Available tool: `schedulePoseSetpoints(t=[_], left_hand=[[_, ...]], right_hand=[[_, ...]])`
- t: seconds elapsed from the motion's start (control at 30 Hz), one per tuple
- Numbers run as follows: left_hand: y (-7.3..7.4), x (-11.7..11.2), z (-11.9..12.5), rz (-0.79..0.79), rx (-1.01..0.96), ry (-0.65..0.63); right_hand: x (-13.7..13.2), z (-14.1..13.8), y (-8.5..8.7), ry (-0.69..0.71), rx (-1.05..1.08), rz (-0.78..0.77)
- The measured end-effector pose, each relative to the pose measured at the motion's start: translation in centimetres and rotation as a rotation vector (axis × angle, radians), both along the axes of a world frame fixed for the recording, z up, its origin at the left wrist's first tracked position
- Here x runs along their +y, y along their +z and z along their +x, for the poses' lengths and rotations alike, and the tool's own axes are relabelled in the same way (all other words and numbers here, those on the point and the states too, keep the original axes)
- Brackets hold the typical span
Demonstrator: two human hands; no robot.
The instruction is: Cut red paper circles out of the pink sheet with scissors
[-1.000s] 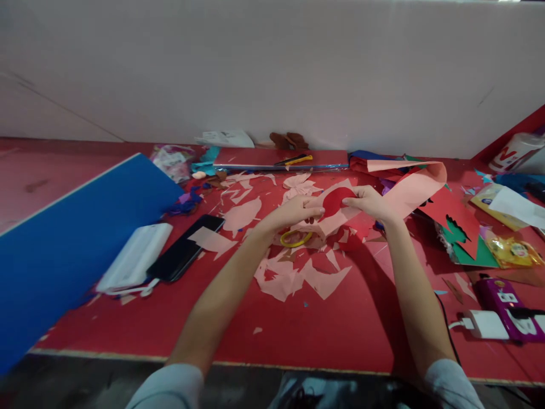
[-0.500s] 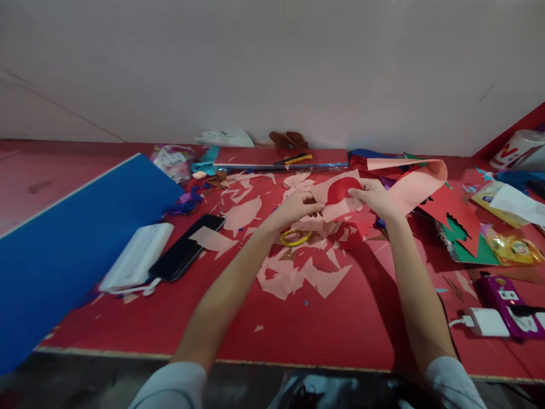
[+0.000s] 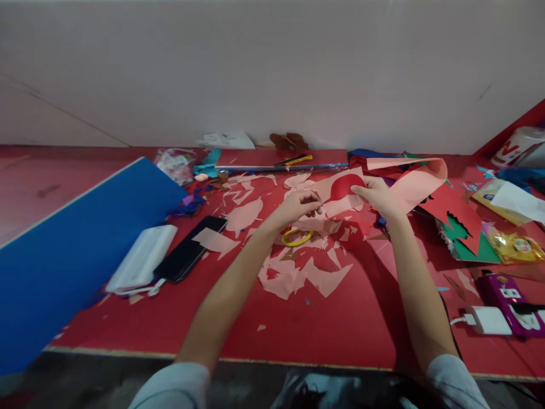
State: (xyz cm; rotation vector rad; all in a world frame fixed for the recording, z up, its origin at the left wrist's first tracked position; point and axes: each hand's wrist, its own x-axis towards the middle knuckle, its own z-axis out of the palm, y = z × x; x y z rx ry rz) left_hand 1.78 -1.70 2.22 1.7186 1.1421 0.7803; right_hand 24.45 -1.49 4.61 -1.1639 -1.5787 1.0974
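My right hand point(image 3: 377, 196) pinches a pink paper sheet point(image 3: 336, 196) that bears a red circle point(image 3: 346, 186), holding it just above the red table point(image 3: 340, 329). My left hand point(image 3: 298, 205) sits at the sheet's left edge with its fingers curled in a pinch; what they grip is too small to make out. A yellow ring point(image 3: 297, 237) lies on pink paper scraps point(image 3: 298, 272) just under my left wrist.
A blue board point(image 3: 72, 244) leans at the left, with a white power bank point(image 3: 142, 258) and black phone point(image 3: 189, 255) beside it. Red and green cut paper point(image 3: 462, 224), a curled pink sheet point(image 3: 419, 182), a white charger point(image 3: 487, 321) and a purple device point(image 3: 513, 298) lie right. A utility knife point(image 3: 293, 160) rests at the back.
Both hands have lifted the pink sheet slightly and moved it toward the back of the table. My left fingers have curled in closer to its edge.
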Motion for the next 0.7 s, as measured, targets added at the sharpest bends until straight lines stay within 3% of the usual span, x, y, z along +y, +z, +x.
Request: schedulePoseSetpoints(t=[0.13,0.23,0.33,0.53,0.7], left_hand=[[0.1,-0.3,-0.8,0.083,0.203,0.076],[0.2,-1.0,-1.5,0.202,0.628,0.206],[-0.8,-2.0,-2.1,0.207,0.953,0.206],[-4.1,-3.1,-3.0,0.239,1.004,0.113],[-4.2,-3.0,-3.5,0.212,0.918,0.153]], right_hand=[[0.0,0.0,0.1,-0.005,-0.006,0.004],[0.0,0.1,0.0,-0.014,-0.074,0.030],[0.2,0.1,-0.2,-0.059,-0.209,0.085],[-0.4,0.0,0.8,-0.111,-0.305,0.151],[-1.0,0.7,1.9,-0.143,-0.258,0.154]])
